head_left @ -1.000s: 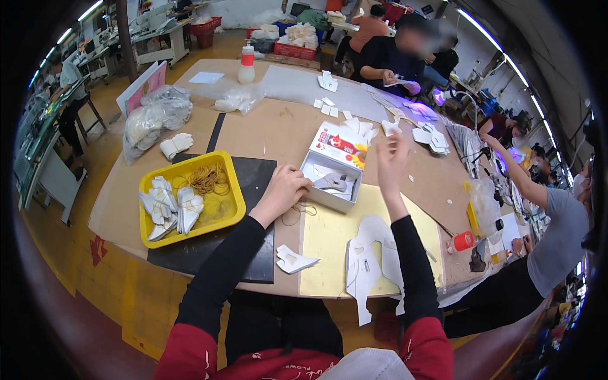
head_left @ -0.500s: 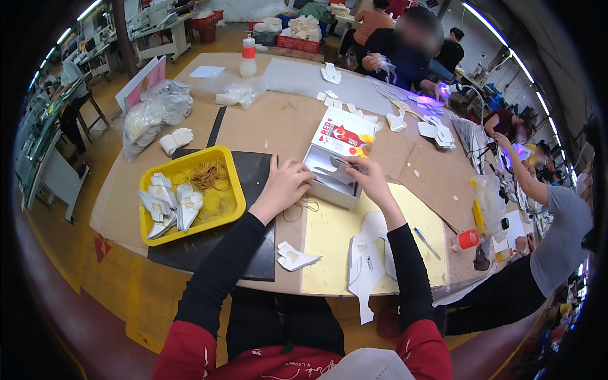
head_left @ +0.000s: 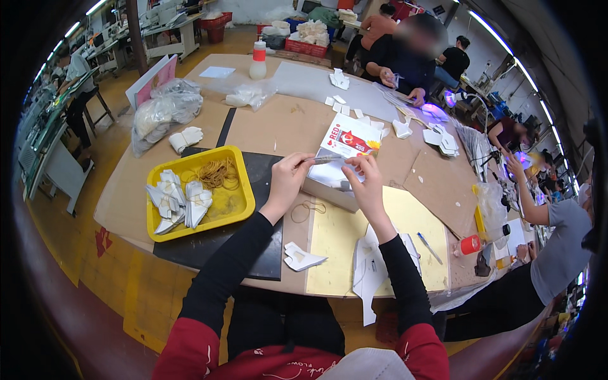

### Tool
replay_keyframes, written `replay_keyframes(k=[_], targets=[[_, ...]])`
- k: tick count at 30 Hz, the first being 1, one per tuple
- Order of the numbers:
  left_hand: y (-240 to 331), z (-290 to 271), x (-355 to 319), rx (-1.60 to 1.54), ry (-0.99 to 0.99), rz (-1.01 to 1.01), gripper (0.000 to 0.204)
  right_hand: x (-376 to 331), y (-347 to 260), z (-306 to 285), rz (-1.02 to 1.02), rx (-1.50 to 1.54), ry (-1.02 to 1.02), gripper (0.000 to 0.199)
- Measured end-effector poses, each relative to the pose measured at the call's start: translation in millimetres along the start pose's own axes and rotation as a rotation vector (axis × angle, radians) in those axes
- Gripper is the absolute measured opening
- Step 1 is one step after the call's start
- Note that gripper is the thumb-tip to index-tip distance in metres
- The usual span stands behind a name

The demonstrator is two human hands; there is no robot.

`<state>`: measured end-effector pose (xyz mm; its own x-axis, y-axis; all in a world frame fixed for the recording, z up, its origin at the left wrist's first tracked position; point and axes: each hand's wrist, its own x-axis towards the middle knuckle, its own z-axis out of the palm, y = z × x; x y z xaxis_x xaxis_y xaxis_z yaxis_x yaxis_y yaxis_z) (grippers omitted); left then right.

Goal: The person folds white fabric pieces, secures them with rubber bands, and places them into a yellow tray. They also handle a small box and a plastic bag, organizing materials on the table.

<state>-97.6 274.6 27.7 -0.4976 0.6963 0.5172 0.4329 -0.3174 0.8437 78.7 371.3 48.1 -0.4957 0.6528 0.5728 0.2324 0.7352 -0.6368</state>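
Grey piece (head_left: pixel 325 159), pinched in the left hand (head_left: pixel 287 180), points lengthwise toward the right hand (head_left: pixel 367 182), whose grip is unclear.

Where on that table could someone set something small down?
Mostly bare: the brown board between the black strip and the open box, and the yellow sheet just beyond the blue pen. Crowded: the yellow tray, with white pieces and rubber bands, and the box, with the left hand and right hand at it.
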Motion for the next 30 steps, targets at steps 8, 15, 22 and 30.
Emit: replay_keyframes(k=[8, 15, 22, 30], targets=[[-11, 15, -4, -0.648, -0.179, -0.176, 0.017, 0, -22, 23, -0.117, -0.037, 0.158, 0.014], [-10, 11, -8, -0.491, -0.301, -0.152, 0.012, 4, -32, 17, -0.094, -0.027, 0.109, 0.002], [14, 0, -3, -0.271, -0.353, -0.138, 0.025, -1, -27, 10, -0.028, 0.243, -0.068, 0.005], [8, -1, -7, -0.054, -0.373, 0.007, 0.028, -11, -37, -10, 0.398, 0.594, -0.308, 0.016]])
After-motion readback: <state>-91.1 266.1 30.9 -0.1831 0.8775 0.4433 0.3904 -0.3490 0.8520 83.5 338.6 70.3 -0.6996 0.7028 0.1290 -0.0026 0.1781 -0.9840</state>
